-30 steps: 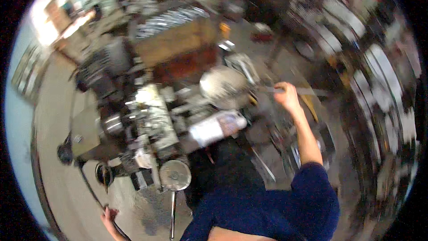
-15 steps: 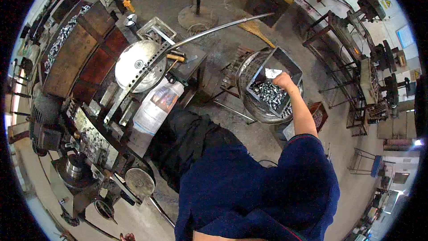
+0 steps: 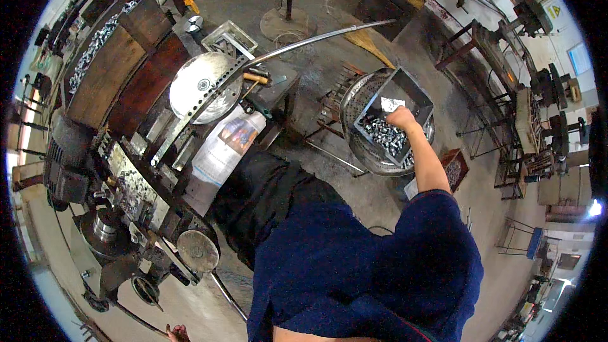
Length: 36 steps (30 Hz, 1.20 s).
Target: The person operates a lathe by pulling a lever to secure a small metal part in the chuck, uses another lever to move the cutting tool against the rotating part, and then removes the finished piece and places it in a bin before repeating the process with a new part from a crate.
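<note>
Metal parts (image 3: 382, 134) lying in a grey rectangular bin (image 3: 413, 92) beneath a curled right hand (image 3: 399, 118)

From the head view, the right hand is reaching into the bin at two o'clock from the centre. Its fingers are curling into a narrow grip beside a white card (image 3: 392, 104); whether they are pinching the card, a part or nothing, I cannot tell. The small shiny metal parts are heaping toward the hand's seven o'clock, and the bin is sitting over a round perforated metal basin (image 3: 350, 101).

At seven o'clock, by the lower edge, the left hand (image 3: 178, 334) is showing just beside the end of a dark bar (image 3: 140, 321); I cannot tell whether its bending fingers are holding it. A handwheel (image 3: 146, 292) is standing near, at that hand's eleven o'clock.

Toward the centre's ten o'clock, a long holed metal strip (image 3: 215, 93) is crossing a round silver plate (image 3: 190, 92), while a broom (image 3: 363, 42) is lying at one o'clock.
</note>
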{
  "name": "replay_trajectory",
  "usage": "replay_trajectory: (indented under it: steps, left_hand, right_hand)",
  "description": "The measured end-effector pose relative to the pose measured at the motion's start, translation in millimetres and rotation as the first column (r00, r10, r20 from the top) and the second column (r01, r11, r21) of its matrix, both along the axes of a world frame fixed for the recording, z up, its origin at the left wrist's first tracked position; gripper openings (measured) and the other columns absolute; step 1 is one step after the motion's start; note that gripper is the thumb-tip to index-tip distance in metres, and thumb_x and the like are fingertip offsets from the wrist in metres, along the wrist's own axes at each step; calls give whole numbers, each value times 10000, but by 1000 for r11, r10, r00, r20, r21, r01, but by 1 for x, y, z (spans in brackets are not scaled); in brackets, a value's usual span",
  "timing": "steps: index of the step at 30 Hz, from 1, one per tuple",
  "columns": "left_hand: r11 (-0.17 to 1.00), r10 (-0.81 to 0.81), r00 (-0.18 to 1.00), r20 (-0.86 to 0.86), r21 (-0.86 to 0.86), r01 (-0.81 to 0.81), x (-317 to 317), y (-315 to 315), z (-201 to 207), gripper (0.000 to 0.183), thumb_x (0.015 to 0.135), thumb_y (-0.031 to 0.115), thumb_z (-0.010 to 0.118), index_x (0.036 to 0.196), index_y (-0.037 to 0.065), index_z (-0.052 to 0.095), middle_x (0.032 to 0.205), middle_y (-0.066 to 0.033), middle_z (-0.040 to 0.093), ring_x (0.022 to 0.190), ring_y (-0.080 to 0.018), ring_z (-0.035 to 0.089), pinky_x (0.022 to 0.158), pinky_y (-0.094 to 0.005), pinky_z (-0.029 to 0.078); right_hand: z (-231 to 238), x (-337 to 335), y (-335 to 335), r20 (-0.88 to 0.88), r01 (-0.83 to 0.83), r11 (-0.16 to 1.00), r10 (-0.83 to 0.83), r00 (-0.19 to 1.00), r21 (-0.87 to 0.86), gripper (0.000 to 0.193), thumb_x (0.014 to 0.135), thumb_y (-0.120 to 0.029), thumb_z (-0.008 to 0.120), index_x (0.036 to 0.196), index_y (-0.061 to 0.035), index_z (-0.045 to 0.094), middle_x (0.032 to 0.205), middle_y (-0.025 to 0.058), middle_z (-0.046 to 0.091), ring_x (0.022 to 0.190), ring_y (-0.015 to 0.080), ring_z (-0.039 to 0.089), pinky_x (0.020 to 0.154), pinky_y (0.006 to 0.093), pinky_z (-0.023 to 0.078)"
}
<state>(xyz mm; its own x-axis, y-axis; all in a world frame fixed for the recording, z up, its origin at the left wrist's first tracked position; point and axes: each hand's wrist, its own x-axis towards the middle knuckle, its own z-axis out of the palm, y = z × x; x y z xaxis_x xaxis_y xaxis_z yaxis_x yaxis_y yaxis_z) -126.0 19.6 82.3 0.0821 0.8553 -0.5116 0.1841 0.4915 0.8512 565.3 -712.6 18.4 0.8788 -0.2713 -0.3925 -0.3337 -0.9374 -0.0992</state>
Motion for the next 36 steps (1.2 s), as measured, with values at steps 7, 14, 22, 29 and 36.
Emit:
replay_trajectory:
  steps: [7, 14, 22, 29, 36]
  left_hand:
    - [999, 1, 999, 42, 42, -3, -27, -13, -1, 451, 804, 358, 628, 1161, 103, 521, 667, -8, 499, 654, -187, 521, 685, -381, 463]
    - [942, -39, 991, -130, 326, 80, 20, -62, 53, 492, 789, 357, 643, 1066, -40, 548, 751, -61, 556, 661, -163, 576, 656, -304, 494]
    - [939, 17, 994, -103, 342, 19, 24, -72, 58, 374, 812, 272, 622, 985, -50, 542, 704, -104, 590, 632, -178, 601, 604, -299, 519]
    - [915, -7, 996, -91, 401, 43, 34, -70, 62, 314, 811, 228, 607, 948, -49, 552, 674, -97, 583, 595, -167, 591, 569, -292, 511]
    - [924, 23, 995, -100, 382, 17, 34, -74, 65, 279, 791, 186, 629, 936, -43, 561, 678, -77, 566, 611, -148, 580, 555, -291, 496]
  right_hand:
    - [96, -6, 50, 37, -20, 132, -131, 991, 991, 418, 804, -219, 575, 1035, 128, 545, 981, 213, 595, 834, 323, 629, 714, 412, 532]
    - [180, -5, 189, 501, -455, -217, 266, 823, 863, 625, 697, -558, 619, 770, 62, 649, 920, 209, 616, 826, 271, 587, 728, 359, 471]
    - [187, -82, 463, 424, -328, -310, 825, 373, 892, 269, 579, -31, 502, 767, 36, 683, 878, 165, 656, 920, 269, 583, 824, 338, 441]
    - [213, -156, 618, 689, -422, -604, 721, 72, 676, 250, 597, -16, 503, 760, 4, 692, 762, 128, 643, 726, 191, 594, 667, 309, 465]
    - [210, -194, 685, 690, -798, -570, 498, -525, -196, 208, 510, -175, 582, 612, 0, 631, 681, 177, 579, 716, 334, 567, 672, 404, 478]
